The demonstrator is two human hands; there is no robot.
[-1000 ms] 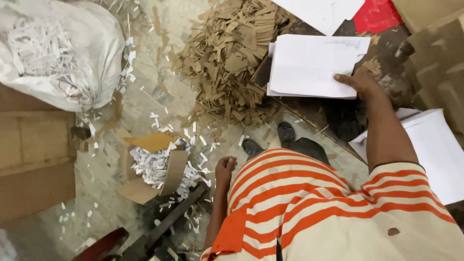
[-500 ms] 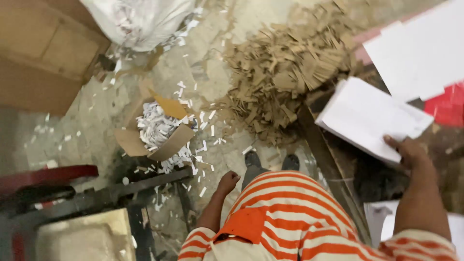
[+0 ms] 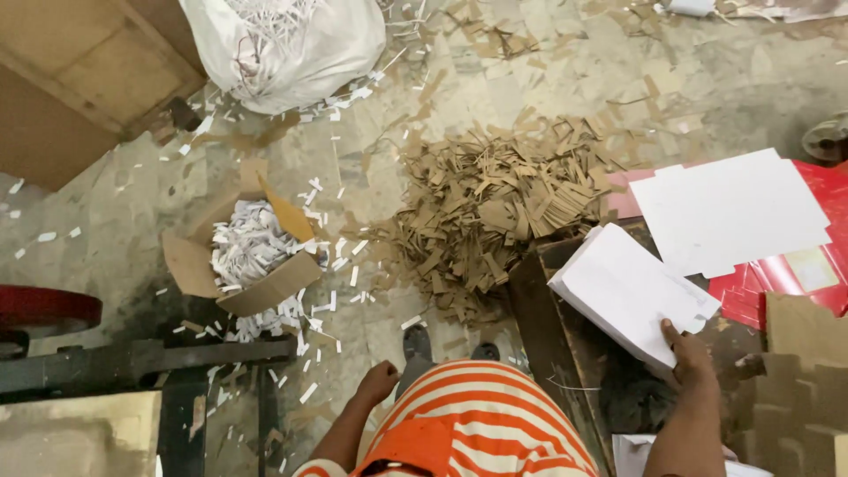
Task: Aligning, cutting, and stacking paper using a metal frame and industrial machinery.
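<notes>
My right hand (image 3: 687, 355) grips the near edge of a thick stack of white paper sheets (image 3: 629, 291), lifted and tilted above a dark wooden bench (image 3: 546, 318). My left hand (image 3: 377, 383) hangs loosely curled by my side, holding nothing, above the floor littered with white paper strips. I wear an orange and white striped shirt (image 3: 468, 424), and my shoes show just beyond it.
A pile of brown cardboard strips (image 3: 495, 199) lies ahead. An open cardboard box (image 3: 190, 265) holds white shreds; a white sack (image 3: 283, 44) of shreds stands behind. White sheets (image 3: 729, 212) rest on red sheets (image 3: 821, 256) at right. A dark metal machine frame (image 3: 132, 362) is at left.
The view has swung left and down. My right hand has lifted the white stack off the bench and drawn it nearer. My left hand stays at my side.
</notes>
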